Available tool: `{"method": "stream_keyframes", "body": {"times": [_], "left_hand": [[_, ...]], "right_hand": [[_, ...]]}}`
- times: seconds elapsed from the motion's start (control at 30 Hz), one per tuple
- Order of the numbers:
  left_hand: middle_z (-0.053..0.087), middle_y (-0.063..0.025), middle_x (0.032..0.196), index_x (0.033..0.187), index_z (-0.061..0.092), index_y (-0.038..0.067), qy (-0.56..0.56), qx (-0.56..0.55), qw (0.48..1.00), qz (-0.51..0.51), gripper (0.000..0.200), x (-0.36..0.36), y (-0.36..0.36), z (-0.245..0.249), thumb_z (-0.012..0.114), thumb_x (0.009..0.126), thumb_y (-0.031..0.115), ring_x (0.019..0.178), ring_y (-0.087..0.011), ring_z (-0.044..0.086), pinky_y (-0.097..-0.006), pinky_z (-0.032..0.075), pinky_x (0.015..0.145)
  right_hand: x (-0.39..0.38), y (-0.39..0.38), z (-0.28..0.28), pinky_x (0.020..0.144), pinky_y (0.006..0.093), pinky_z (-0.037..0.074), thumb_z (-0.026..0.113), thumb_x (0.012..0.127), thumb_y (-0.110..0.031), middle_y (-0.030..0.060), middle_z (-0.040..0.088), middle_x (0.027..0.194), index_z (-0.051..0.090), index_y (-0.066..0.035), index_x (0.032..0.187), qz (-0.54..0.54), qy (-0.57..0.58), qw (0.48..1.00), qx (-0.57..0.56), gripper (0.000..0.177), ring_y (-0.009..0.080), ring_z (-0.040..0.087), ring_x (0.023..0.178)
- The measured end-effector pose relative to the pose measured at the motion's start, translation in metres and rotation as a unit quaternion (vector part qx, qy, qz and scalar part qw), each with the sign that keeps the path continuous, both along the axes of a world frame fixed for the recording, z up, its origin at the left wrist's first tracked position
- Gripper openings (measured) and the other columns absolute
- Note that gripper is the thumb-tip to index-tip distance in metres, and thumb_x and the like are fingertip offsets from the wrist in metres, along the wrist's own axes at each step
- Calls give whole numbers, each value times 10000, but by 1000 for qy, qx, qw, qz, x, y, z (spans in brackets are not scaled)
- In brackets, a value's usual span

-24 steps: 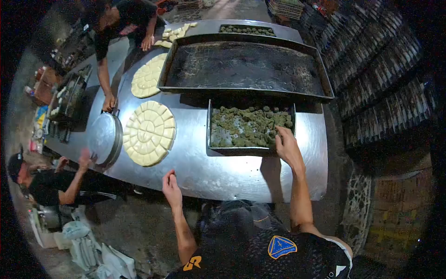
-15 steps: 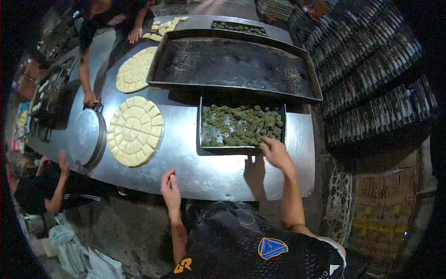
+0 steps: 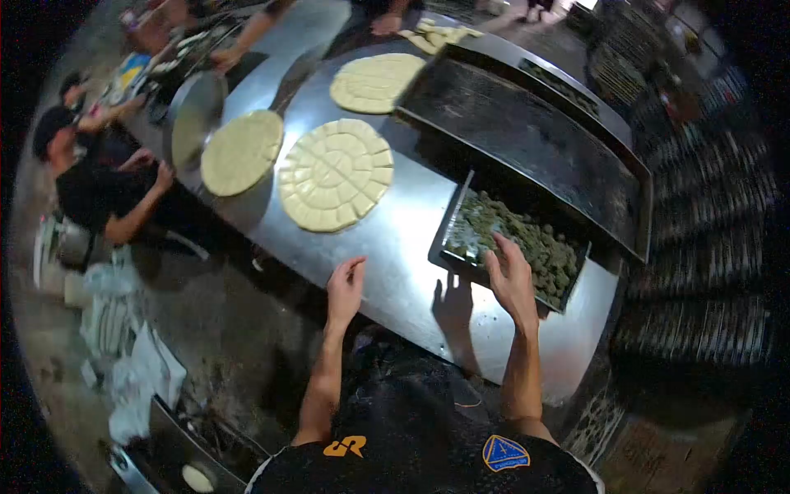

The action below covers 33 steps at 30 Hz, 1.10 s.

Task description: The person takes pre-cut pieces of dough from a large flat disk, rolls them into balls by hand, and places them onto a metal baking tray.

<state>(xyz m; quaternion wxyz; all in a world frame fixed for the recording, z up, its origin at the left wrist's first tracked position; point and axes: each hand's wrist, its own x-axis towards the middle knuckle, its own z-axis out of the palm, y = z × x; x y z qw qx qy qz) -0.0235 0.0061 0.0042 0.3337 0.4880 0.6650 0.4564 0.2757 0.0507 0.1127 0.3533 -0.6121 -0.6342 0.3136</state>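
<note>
My right hand (image 3: 512, 284) hovers over the near edge of a metal tray (image 3: 451, 216) of dark green, crumbly filling (image 3: 527, 239), its fingers apart. Whether it touches the filling is hard to tell. Above the table's near edge hangs my left hand (image 3: 346, 288), fingers curled together, with any held thing hidden. Beyond it on the metal table lies a round of pale dough (image 3: 336, 174) cut into many pieces. A second round (image 3: 241, 153) is to its left, and a third (image 3: 377, 83) lies farther back.
A large dark baking tray (image 3: 518, 132) spans the table behind the filling. At the back left, a person's hand (image 3: 226, 59) is near a round metal plate (image 3: 197, 119). Another person (image 3: 107, 177) stands left of the table. Stacked trays (image 3: 708, 247) rise at the right.
The view has turned, so the table runs diagonally. A third large dough round now shows where the round metal plate was, and the plate is tilted up. My right hand has lifted slightly from the filling.
</note>
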Motion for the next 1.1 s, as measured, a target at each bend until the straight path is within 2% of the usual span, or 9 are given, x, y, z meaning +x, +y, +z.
{"method": "stream_keyframes", "body": {"times": [0.1, 0.17, 0.37, 0.5, 0.63, 0.77, 0.83, 0.9, 1.1], "left_hand": [[665, -148, 934, 1083, 645, -5, 42, -2, 998, 40, 297, -1, 28, -3, 517, 962, 234, 866, -214, 642, -329, 499, 787], [667, -154, 892, 1068, 651, -6, 61, 5, 996, 62, 316, -5, 51, -11, 515, 960, 259, 815, -209, 641, -335, 500, 751], [484, 8, 713, 929, 608, 31, -363, -109, 891, 249, 284, 7, 103, -34, 518, 958, 299, 627, -71, 418, -231, 389, 546], [600, -134, 1054, 1142, 539, 16, -220, -145, 867, 424, 500, 24, 151, -39, 612, 864, 425, 918, -263, 583, -400, 472, 778], [581, -174, 1075, 1050, 518, 46, -234, -139, 808, 523, 478, 21, 172, -10, 620, 831, 458, 954, -310, 576, -419, 446, 850], [530, -64, 953, 998, 461, 46, -445, 34, 825, 347, 305, 29, 109, -55, 637, 874, 262, 853, -177, 536, -305, 449, 783], [516, -34, 965, 1013, 452, 38, -433, -34, 873, 223, 220, 38, 52, -40, 604, 909, 158, 868, -122, 516, -259, 436, 758], [524, -21, 921, 1024, 459, 36, -379, -103, 908, 146, 188, 41, 13, -36, 568, 942, 164, 839, -98, 513, -249, 430, 741], [611, -122, 852, 1073, 585, -4, -86, -116, 989, -15, 248, 5, -21, 4, 544, 957, 212, 767, -226, 584, -331, 467, 707]], "right_hand": [[-19, 7, 8, 843, 342, 503, 570, 912, -126, 175, 601, 1139, 573, 11, 1182, 94, -48, 991, 86, 303, 280, 622, 998], [-37, 2, 15, 774, 370, 499, 615, 878, -119, 187, 629, 1040, 603, 22, 1106, 135, 17, 990, -47, 268, 303, 628, 904], [-59, -11, -12, 677, 353, 485, 602, 897, -136, 163, 632, 997, 626, 16, 1094, 212, 19, 976, -49, 250, 264, 629, 861], [-66, -14, -10, 722, 336, 505, 593, 909, -145, 166, 642, 998, 628, 33, 1084, 210, -1, 976, -62, 252, 257, 652, 876], [-69, -13, -17, 763, 333, 509, 594, 912, -147, 166, 641, 1008, 617, 15, 1121, 217, 1, 973, -84, 266, 259, 641, 887], [-75, -4, -42, 810, 344, 516, 589, 925, -151, 161, 642, 1057, 617, 7, 1137, 213, 90, 960, -160, 266, 248, 638, 921], [-83, 4, -74, 819, 327, 522, 568, 949, -187, 146, 643, 1064, 582, 18, 1195, 220, 108, 943, -225, 320, 202, 636, 928], [-104, 11, -92, 798, 304, 522, 558, 961, -229, 132, 644, 1017, 533, 38, 1251, 135, 317, 863, -369, 395, 170, 630, 892], [-135, 6, -118, 702, 244, 456, 620, 925, -226, 54, 631, 957, 572, 20, 1206, 303, 176, 866, -356, 377, 101, 552, 812]]}}
